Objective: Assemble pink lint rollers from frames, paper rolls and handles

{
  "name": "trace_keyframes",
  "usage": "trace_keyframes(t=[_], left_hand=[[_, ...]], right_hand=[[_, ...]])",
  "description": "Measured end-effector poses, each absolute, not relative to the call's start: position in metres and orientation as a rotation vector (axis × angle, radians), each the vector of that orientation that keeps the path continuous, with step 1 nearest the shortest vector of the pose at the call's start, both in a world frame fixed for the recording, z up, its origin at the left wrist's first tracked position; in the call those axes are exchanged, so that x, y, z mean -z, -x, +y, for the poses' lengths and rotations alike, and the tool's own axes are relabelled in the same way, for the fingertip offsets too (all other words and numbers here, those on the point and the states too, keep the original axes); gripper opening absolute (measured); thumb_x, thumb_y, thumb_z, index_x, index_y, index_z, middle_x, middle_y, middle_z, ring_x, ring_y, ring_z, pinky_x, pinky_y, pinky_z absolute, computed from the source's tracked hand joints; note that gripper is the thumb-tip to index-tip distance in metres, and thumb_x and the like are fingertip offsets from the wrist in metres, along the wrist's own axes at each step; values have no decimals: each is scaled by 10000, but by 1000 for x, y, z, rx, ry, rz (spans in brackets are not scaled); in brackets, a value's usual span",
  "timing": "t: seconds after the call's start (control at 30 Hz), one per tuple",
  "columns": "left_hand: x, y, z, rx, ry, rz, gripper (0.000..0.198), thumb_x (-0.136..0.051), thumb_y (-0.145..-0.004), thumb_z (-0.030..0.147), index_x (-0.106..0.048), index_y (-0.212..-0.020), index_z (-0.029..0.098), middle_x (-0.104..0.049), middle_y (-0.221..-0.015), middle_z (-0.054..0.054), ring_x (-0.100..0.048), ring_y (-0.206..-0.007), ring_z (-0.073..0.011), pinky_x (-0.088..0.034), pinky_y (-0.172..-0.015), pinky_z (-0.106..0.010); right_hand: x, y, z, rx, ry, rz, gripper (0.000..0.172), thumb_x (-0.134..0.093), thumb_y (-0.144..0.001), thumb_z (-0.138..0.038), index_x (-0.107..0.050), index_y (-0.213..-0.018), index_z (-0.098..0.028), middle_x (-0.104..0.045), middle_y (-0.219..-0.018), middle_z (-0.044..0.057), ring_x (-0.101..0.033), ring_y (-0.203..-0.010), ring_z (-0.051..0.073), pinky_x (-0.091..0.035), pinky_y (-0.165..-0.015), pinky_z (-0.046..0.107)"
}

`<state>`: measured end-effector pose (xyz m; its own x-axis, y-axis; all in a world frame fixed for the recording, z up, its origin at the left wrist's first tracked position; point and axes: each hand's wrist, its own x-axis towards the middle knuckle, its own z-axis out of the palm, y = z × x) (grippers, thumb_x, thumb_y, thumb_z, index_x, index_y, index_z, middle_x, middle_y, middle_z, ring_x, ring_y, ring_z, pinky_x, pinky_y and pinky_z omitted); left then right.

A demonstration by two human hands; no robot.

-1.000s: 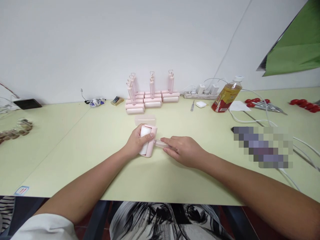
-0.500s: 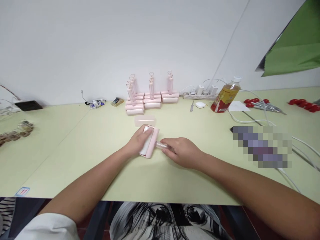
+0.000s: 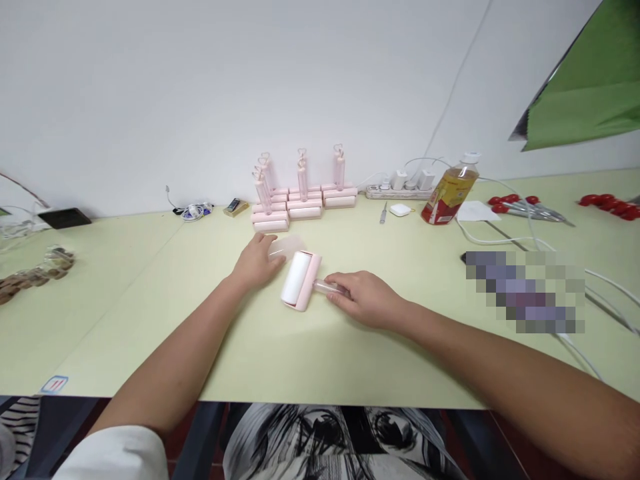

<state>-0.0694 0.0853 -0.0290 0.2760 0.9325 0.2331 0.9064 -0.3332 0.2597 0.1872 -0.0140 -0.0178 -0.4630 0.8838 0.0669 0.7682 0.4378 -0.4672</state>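
A pink lint roller (image 3: 301, 280) with a white roll lies across the middle of the table, its clear handle toward the right. My right hand (image 3: 367, 298) is wrapped round that handle. Beyond the roller's head is a clear plastic cover (image 3: 289, 247). My left hand (image 3: 259, 261) has its thumb and fingers round the cover's left end, which they partly hide. Several more pink lint rollers (image 3: 305, 200) stand in rows near the wall, handles upright.
Toward the back right are a power strip (image 3: 400, 193), a small screwdriver (image 3: 383, 213), a white case (image 3: 400, 210) and a drink bottle (image 3: 451, 190). White cables and red-handled tools (image 3: 530, 210) lie farther right. A coiled cable (image 3: 195, 211) and a dark device (image 3: 65, 217) are at the left.
My left hand has let go of the roller's head and moved up and left onto the clear cover, which is now slightly tilted. My right hand keeps hold of the handle.
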Motion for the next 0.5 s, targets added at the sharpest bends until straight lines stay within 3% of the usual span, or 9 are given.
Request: trace_keyframes(t=[0.13, 0.33, 0.5], left_hand=[[28, 73, 85, -654, -2177, 1739, 578, -532, -844, 468, -531, -1323, 145, -611, -1234, -156, -567, -1121, -334, -449, -935, -436], [28, 63, 70, -957, -1641, 1216, 579, -505, -848, 584, -597, -1232, 160, -657, -874, -57, -600, -768, -208, -470, -709, -334], [25, 52, 56, -938, -1608, 1045, 606, -535, -849, 582, -525, -1302, 180, -657, -1082, -85, -598, -912, -219, -474, -785, -330]], right_hand=[[20, -191, -9, -560, 1492, -2312, 251, -485, -910, -354, -664, -994, -200, -674, -767, 45, -558, -649, 169, -294, -574, 266], [21, -194, -6, -531, 1550, -2208, 247, -482, -908, -358, -664, -997, -217, -639, -708, 23, -536, -622, 163, -284, -559, 263], [20, -193, -6, -522, 1552, -2165, 270, -480, -914, -367, -660, -1045, -215, -657, -725, 27, -555, -634, 169, -304, -562, 264]])
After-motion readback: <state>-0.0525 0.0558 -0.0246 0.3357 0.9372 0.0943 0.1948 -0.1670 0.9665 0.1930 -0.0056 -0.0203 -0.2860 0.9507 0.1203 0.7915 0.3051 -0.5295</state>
